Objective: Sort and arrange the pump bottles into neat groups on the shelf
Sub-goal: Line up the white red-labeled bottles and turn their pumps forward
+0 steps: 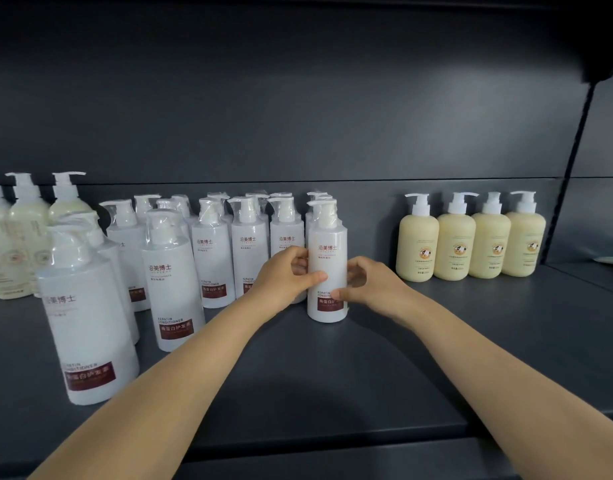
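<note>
My left grip [287,275] and right grip [363,282] clasp the white plastic conditioner pump bottle [327,258], aligning it upright on the dark grey shelf [332,375]; next, I judge, nudge it flush with the row of matching white bottles [249,237].

Dark grey shelf [332,375], matte grey back panel [298,98]

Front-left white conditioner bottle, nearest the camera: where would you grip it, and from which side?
I'd wrap the grip round the straight cylindrical body of the nearest white bottle at mid-height, coming from its right, where the shelf is bare. It stands on its base; the pump is under loose film and bottles crowd behind it.
</note>
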`<state>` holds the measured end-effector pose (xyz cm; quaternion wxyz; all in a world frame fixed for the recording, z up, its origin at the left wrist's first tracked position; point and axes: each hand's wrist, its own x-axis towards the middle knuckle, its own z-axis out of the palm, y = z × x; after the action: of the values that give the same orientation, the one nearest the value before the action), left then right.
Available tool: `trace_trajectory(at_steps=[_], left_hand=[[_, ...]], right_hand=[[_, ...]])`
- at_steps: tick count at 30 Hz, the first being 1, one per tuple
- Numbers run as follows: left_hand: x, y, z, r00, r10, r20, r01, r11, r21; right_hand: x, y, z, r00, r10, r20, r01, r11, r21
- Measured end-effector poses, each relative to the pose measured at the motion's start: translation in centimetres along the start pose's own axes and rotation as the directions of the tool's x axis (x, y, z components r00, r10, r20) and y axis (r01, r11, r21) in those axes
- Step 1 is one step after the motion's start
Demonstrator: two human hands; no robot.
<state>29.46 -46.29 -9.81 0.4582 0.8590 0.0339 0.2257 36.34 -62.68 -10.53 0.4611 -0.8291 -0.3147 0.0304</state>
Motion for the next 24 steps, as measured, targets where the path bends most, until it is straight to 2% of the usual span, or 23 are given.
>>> trace_trajectory(at_steps=[10, 15, 24], left_hand=[[-0.3, 0.0, 0.5, 0.999, 0.003, -0.032, -0.003, 1.000, -0.001], [-0.4, -0.1, 0.7, 0.999, 0.001, -0.045, 0.000, 1.000, 0.024], [-0.4, -0.4, 1.2, 0.998, -0.008, -0.057, 0.013, 0.997, 0.081]], right_hand=[[-0.2, 0.5, -0.3, 1.000, -0.018, 0.016, 0.016, 0.996, 0.088], [-0.5, 0.6, -0.5, 0.995, -0.018, 0.093, -0.005, 0.972, 0.235], [-0.2, 0.7, -0.2, 0.994, -0.019, 0.109, -0.005, 0.976, 0.217]])
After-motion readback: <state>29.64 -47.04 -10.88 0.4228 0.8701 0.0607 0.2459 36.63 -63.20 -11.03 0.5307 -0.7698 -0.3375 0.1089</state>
